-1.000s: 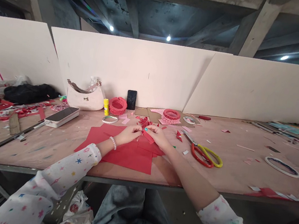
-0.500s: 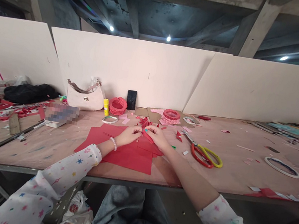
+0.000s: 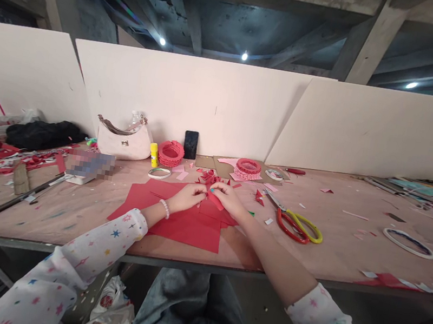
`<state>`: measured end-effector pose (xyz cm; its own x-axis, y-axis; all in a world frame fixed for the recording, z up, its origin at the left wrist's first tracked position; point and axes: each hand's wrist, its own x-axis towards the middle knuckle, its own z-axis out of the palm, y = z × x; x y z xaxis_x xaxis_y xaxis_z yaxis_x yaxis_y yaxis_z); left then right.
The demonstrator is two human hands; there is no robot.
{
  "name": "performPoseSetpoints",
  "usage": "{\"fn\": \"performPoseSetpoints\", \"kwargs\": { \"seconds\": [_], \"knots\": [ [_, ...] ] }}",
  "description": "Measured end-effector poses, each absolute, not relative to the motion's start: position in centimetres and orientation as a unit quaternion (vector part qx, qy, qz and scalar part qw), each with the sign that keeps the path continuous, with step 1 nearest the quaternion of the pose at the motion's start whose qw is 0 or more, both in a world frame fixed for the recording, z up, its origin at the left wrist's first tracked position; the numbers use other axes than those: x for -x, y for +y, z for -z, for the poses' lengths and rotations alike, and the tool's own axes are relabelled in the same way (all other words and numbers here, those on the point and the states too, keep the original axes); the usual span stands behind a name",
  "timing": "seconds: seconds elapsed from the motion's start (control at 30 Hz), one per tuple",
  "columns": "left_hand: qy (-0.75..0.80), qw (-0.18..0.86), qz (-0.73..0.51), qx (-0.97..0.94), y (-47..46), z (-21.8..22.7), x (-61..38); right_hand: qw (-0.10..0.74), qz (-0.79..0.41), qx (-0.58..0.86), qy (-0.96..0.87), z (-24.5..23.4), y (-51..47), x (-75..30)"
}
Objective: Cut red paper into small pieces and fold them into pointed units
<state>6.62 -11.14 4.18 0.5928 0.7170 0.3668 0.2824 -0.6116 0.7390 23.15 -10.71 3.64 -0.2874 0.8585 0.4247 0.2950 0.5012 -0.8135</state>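
Observation:
Both my hands meet at the middle of the table, over several red paper sheets (image 3: 189, 230). My left hand (image 3: 189, 197), with a beaded bracelet at the wrist, pinches the left side of a small piece of red paper (image 3: 215, 201). My right hand (image 3: 227, 196) is closed on the same piece from the right; one nail is turquoise. The fingers partly hide how the piece is folded. Just beyond the fingertips lies a small heap of folded red paper pieces (image 3: 209, 177).
Scissors (image 3: 293, 221) with red and yellow handles lie on the right. Behind are a glue stick (image 3: 154, 155), red paper rings (image 3: 171, 153), a phone (image 3: 190, 145) and a handbag (image 3: 123, 139). A tape roll (image 3: 159, 173) lies at left; paper scraps dot the table (image 3: 345, 248).
The fingers of both hands have shifted very slightly around the small red paper piece, which shows a little more of its face. Everything else stays in place.

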Motion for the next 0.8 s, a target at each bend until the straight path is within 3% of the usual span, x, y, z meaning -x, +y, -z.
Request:
{"fn": "performPoseSetpoints", "kwargs": {
  "seconds": [0.27,0.8],
  "knots": [
    [0.314,0.329,-0.368,-0.811,-10.62,-3.90,-6.46,0.450,-0.317,0.407,-0.729,-3.35,-10.45,-23.29],
    [0.308,0.274,-0.313,-0.856,-11.24,-4.35,-6.55,0.433,-0.305,0.355,-0.770,-3.34,-10.61,-23.13]
  ]
}}
